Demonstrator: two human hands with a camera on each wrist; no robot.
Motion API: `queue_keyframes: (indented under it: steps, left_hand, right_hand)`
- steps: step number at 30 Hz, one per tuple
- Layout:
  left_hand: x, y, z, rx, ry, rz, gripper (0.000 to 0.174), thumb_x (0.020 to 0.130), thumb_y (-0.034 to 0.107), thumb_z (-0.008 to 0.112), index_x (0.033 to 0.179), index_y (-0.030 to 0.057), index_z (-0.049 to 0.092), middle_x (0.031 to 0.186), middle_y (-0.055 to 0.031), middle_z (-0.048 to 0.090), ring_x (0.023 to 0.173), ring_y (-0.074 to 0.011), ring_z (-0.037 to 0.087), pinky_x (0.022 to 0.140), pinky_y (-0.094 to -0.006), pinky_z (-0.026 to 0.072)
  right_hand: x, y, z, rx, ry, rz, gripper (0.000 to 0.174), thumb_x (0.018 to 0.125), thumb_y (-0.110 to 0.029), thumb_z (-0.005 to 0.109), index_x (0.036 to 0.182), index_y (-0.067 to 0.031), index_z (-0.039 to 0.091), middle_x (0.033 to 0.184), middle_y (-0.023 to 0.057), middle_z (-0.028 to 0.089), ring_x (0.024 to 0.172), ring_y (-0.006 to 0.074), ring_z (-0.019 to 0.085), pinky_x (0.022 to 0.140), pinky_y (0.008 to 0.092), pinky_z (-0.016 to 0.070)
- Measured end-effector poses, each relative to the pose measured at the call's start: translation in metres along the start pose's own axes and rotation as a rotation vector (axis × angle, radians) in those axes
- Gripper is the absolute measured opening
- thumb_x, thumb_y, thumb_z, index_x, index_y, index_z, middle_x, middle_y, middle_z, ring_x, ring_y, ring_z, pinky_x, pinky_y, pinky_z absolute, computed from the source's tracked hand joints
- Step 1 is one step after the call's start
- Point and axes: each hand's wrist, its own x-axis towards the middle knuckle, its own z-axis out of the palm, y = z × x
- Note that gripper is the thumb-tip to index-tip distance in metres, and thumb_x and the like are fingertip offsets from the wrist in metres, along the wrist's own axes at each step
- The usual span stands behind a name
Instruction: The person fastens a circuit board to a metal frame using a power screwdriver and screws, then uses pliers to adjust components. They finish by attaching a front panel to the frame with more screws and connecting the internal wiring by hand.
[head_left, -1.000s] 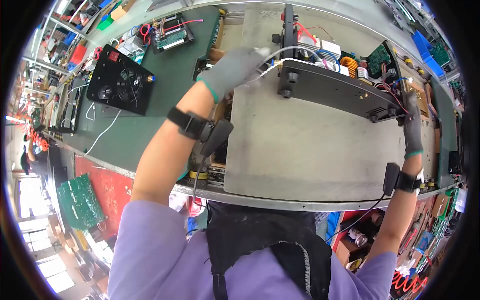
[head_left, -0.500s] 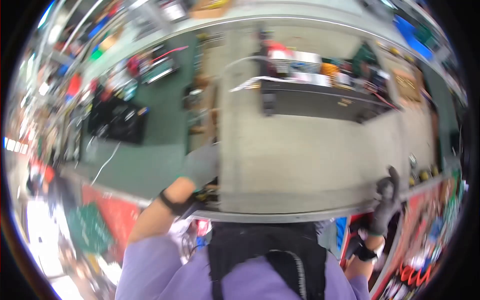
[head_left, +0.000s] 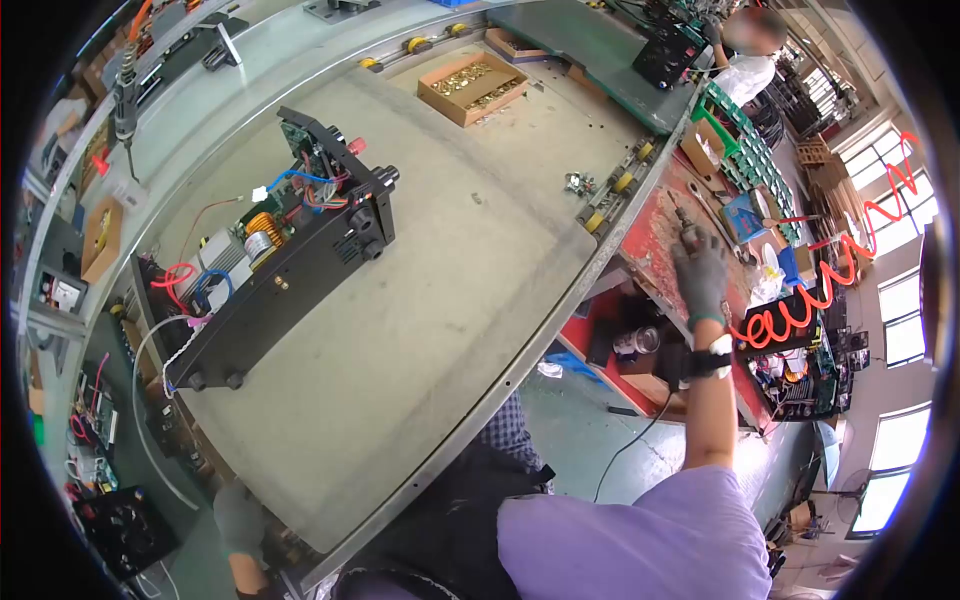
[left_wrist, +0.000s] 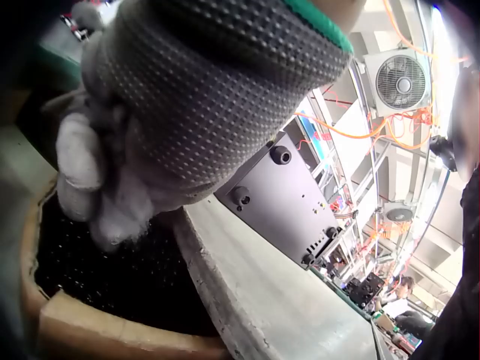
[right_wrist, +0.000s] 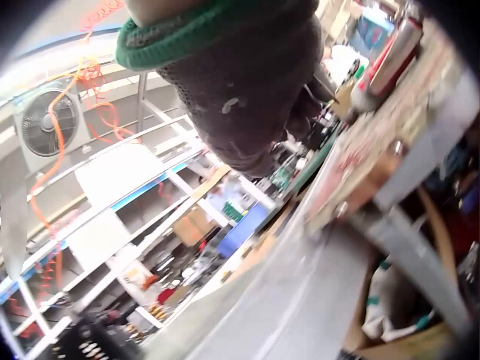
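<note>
In the head view, the gloved left hand (head_left: 240, 518) is low at the left, beside the metal plate (head_left: 430, 330). The left wrist view shows that hand (left_wrist: 202, 97) with bent fingers down among small black parts (left_wrist: 142, 277) in a cardboard box (left_wrist: 112, 326); whether they pinch one is hidden. Over the red side bench (head_left: 650, 235), the gloved right hand (head_left: 700, 275) curls round a slim tool (head_left: 684, 216), whose tip sticks out past the fingers. The right hand (right_wrist: 247, 90) hides most of it in the right wrist view.
A black chassis (head_left: 290, 310) with exposed electronics stands on the plate's left part. Beyond the plate is a carton of brass-coloured parts (head_left: 470, 88). A red coiled hose (head_left: 850, 270) hangs at the right, and another person (head_left: 745, 75) is at the far right.
The head view has swung right. The right hand has gone from the plate's right edge to the side bench and gripped the tool; the left hand has left the chassis cable for the box.
</note>
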Motion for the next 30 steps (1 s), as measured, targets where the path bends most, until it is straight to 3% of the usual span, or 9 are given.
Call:
queue_keyframes:
  steps: [6, 7, 8, 11, 16, 18, 19, 25, 30]
  left_hand:
    - [-0.010, 0.020, -0.035, 0.138, -0.049, -0.111, 0.023, 0.072, 0.013, 0.068, 0.091, 0.0031, 0.062, 0.091, -0.0205, 0.061, 0.085, -0.0428, 0.058, 0.074, -0.0500, 0.0469]
    - [-0.010, 0.021, -0.034, -0.015, -0.027, -0.192, 0.023, 0.071, 0.014, 0.069, 0.090, 0.0029, 0.060, 0.091, -0.0208, 0.061, 0.086, -0.0429, 0.058, 0.074, -0.0496, 0.0472]
    - [-0.013, 0.020, -0.034, -0.065, -0.026, -0.197, 0.023, 0.072, 0.015, 0.069, 0.089, 0.0029, 0.060, 0.089, -0.0210, 0.062, 0.086, -0.0428, 0.059, 0.074, -0.0493, 0.0477]
    - [-0.014, 0.010, -0.021, -0.143, 0.006, -0.206, 0.018, 0.079, 0.019, 0.067, 0.092, 0.0071, 0.063, 0.084, -0.0185, 0.065, 0.083, -0.0402, 0.063, 0.072, -0.0472, 0.0500]
    - [-0.017, 0.041, -0.039, -0.284, 0.208, -0.201, 0.017, 0.088, 0.023, 0.064, 0.093, 0.0070, 0.065, 0.075, -0.0163, 0.065, 0.064, -0.0299, 0.066, 0.059, -0.0388, 0.0525]
    - [-0.018, 0.051, -0.051, -1.119, 0.015, -0.245, 0.020, 0.088, 0.018, 0.065, 0.103, 0.0045, 0.066, 0.080, -0.0027, 0.061, 0.068, -0.0115, 0.058, 0.060, -0.0275, 0.0507]
    - [-0.017, 0.066, -0.062, -0.987, 0.017, -0.172, 0.024, 0.087, 0.015, 0.065, 0.109, 0.0048, 0.066, 0.090, -0.0014, 0.062, 0.072, -0.0091, 0.057, 0.062, -0.0241, 0.0501]
    - [0.005, 0.135, -0.026, -1.348, -0.300, -0.133, 0.032, 0.085, 0.028, 0.068, 0.107, 0.0043, 0.065, 0.077, -0.0019, 0.059, 0.055, -0.0080, 0.052, 0.047, -0.0251, 0.0435]
    - [0.006, 0.166, -0.048, -1.487, -0.335, -0.239, 0.031, 0.084, 0.033, 0.068, 0.093, 0.0036, 0.060, 0.069, -0.0017, 0.055, 0.048, -0.0079, 0.047, 0.041, -0.0254, 0.0383]
  right_hand:
    - [0.042, 0.063, 0.007, 0.049, -0.427, 0.135, 0.067, 0.074, -0.055, 0.069, 0.116, -0.0038, 0.061, 0.108, 0.0230, 0.066, 0.105, 0.0351, 0.063, 0.089, 0.0439, 0.0466]
    - [0.051, 0.077, 0.019, 0.039, -0.465, 0.157, 0.061, 0.078, -0.045, 0.071, 0.119, -0.0022, 0.060, 0.108, 0.0156, 0.067, 0.099, 0.0282, 0.063, 0.087, 0.0390, 0.0468]
    - [0.077, 0.147, 0.084, 0.486, -0.574, 0.019, 0.053, 0.084, -0.026, 0.067, 0.129, -0.0006, 0.054, 0.109, 0.0059, 0.062, 0.090, 0.0174, 0.058, 0.081, 0.0322, 0.0466]
    - [0.070, 0.168, 0.054, 0.255, -0.293, -0.024, 0.053, 0.084, -0.025, 0.068, 0.129, -0.0008, 0.052, 0.108, 0.0061, 0.061, 0.089, 0.0170, 0.057, 0.080, 0.0315, 0.0463]
    - [-0.013, -0.027, -0.032, 0.741, -0.169, -0.323, 0.053, 0.085, -0.023, 0.069, 0.129, -0.0011, 0.050, 0.107, 0.0063, 0.059, 0.087, 0.0163, 0.055, 0.078, 0.0305, 0.0458]
    - [-0.060, -0.088, -0.064, 0.925, -0.333, -0.445, 0.053, 0.085, -0.022, 0.069, 0.129, -0.0012, 0.049, 0.106, 0.0064, 0.058, 0.087, 0.0160, 0.054, 0.078, 0.0300, 0.0456]
    - [-0.078, -0.107, -0.071, 0.989, -0.464, -0.509, 0.053, 0.085, -0.022, 0.070, 0.129, -0.0012, 0.049, 0.106, 0.0064, 0.058, 0.086, 0.0159, 0.054, 0.078, 0.0298, 0.0455]
    - [-0.156, -0.200, -0.084, 1.124, -1.155, -0.854, 0.054, 0.085, -0.020, 0.071, 0.129, -0.0015, 0.046, 0.104, 0.0067, 0.056, 0.084, 0.0150, 0.052, 0.076, 0.0285, 0.0449]
    - [-0.202, -0.239, -0.115, 1.052, -1.233, -0.962, 0.058, 0.079, -0.019, 0.074, 0.128, -0.0025, 0.048, 0.106, 0.0068, 0.056, 0.097, 0.0190, 0.053, 0.087, 0.0320, 0.0438]
